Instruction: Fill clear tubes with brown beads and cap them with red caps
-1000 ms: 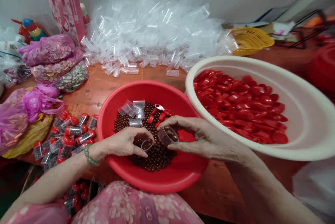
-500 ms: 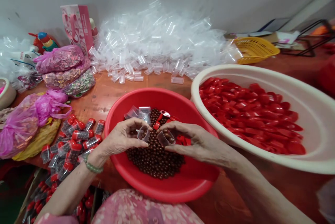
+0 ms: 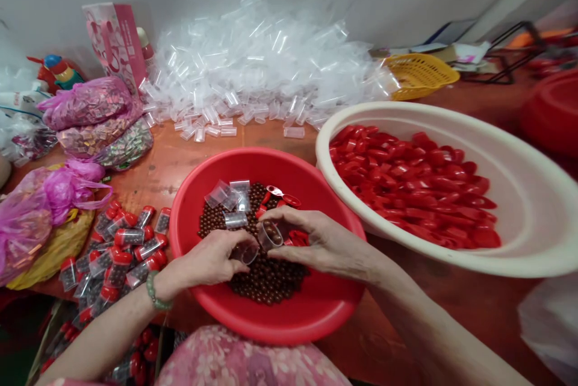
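Observation:
A red basin point(image 3: 334, 308) holds many brown balls point(image 3: 266, 285), some clear empty tubes point(image 3: 235, 220) and a few red pieces with a white-topped one at the back. My left hand point(image 3: 215, 256) is closed around a clear tube point(image 3: 247, 252), low over the balls and tilted. Just to its right, my right hand point(image 3: 316, 236) grips another clear tube point(image 3: 271, 234) with brown balls inside, its open end facing me. The two tubes are close together. Whether the left tube has balls inside is hard to tell.
An oval white tub point(image 3: 533, 223) of red caps point(image 3: 415, 184) stands right. Clear tubes point(image 3: 266, 61) are heaped at the wall, beside a yellow basket point(image 3: 418, 76). Filled red-capped tubes point(image 3: 130, 236) lie left, near pink bags point(image 3: 67, 184) and a paper bag point(image 3: 112, 43).
My left hand has lowered, its tube dipping toward the balls. A clear tube now shows lying behind that hand. The whole view has shifted a little to the right.

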{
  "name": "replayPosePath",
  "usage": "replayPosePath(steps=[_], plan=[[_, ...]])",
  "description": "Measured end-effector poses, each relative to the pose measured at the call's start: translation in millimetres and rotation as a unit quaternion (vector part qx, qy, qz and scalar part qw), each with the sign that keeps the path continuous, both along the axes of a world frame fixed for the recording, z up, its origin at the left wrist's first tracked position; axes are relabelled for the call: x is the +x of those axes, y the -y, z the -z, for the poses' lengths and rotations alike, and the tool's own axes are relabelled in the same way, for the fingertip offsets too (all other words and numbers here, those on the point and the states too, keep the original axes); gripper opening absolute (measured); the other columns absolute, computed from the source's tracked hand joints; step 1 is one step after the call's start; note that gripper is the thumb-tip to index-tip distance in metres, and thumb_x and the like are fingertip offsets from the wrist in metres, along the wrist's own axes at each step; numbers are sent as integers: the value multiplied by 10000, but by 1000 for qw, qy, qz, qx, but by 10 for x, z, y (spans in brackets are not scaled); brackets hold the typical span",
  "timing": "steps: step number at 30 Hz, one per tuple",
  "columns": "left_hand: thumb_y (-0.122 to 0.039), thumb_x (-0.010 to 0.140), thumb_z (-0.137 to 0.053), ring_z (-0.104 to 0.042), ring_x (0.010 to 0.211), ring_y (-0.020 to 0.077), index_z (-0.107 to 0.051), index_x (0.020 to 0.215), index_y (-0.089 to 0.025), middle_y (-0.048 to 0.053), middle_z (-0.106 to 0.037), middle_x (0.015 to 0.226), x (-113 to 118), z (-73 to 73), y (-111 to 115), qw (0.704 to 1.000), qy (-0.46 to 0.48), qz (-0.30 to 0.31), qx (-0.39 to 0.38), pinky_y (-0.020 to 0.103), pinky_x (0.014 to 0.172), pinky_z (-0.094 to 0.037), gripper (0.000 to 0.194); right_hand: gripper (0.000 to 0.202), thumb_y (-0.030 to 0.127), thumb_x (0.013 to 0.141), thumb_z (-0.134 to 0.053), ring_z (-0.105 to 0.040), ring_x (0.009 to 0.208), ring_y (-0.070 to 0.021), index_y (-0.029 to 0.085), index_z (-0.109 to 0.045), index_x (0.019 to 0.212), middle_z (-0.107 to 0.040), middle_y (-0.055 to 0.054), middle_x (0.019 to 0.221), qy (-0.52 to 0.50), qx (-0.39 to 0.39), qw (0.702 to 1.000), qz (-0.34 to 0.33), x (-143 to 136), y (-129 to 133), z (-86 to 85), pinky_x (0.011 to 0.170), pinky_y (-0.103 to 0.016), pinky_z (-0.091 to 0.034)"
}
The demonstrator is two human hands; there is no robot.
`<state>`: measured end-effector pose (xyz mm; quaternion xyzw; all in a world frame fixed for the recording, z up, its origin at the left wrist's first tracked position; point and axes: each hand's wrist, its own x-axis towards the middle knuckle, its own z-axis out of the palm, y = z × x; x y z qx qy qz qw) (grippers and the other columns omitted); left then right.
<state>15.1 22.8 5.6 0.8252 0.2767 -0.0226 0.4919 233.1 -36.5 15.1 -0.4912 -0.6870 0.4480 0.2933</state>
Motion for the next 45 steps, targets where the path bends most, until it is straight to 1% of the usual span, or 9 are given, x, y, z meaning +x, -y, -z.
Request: replayPosePath(steps=[3,10,14,20,26,34,36,39,45], plan=[[-23,749,-546,-652,918,248,-597,1028,-112,114,-687,982,75,71,13,989,-75,84,96,338,817,-509,297,307,290,816,-674,-630,863,-183,188,-578,1089,-673,-44,974,10,26,1000,2,-25,-7,16,782,-319,-503],[18,803,-417,-641,975,235,-504,1246,-141,156,-610,1165,181,281,63,979,-77,150,113,376,892,-504,479,229,285,829,-674,-563,761,-148,168,-574,998,-584,-40,900,25,87,996,5,-62,-24,76,682,-272,-478],[-6,735,-554,-648,973,275,-540,1199,-115,173,-620,1151,163,294,72,979,-76,162,100,390,878,-519,477,233,256,833,-671,-570,779,-146,167,-568,1022,-587,-42,917,28,94,995,0,-66,-13,105,697,-268,-482],[-290,754,-712,-593,1097,299,-466,1263,-104,181,-599,1217,133,107,-51,999,-17,17,45,433,950,-477,595,278,240,790,-712,-596,809,-161,169,-600,1034,-635,-45,929,58,97,994,7,22,-60,33,726,-279,-487],[-222,816,-637,-596,1133,223,-548,1250,-143,106,-637,1227,281,15,-92,935,220,-87,-265,375,1011,-427,451,332,210,769,-703,-638,860,-173,176,-619,1088,-685,-47,959,57,58,997,6,26,-203,-180,790,-291,-498],[-291,812,-660,-648,939,190,-706,1084,-166,57,-729,1014,178,7,-143,952,189,-145,-191,330,889,-482,302,327,372,832,-639,-653,820,-163,181,-588,1092,-690,-47,952,-25,-35,998,44,84,-156,-156,716,-263,-523],[-305,802,-663,-651,936,194,-712,1071,-157,64,-731,1017,159,7,-146,947,196,-176,-186,332,878,-492,310,203,352,902,-537,-640,774,-159,181,-590,998,-683,-50,893,112,-57,991,46,104,-130,-42,692,-263,-507],[-285,775,-674,-652,922,203,-717,1035,-132,79,-734,998,142,8,-138,942,200,-206,-173,344,867,-505,304,103,251,896,-531,-625,750,-186,166,-582,870,-670,-80,840,352,-89,932,-9,59,-87,162,682,-286,-468],[-232,773,-650,-655,901,209,-692,1022,-121,79,-726,981,117,39,-80,940,204,-215,-172,366,882,-503,276,212,13,779,-480,-640,708,-206,134,-580,921,-673,-126,838,436,-109,893,-28,-98,-6,396,587,-273,-390]])
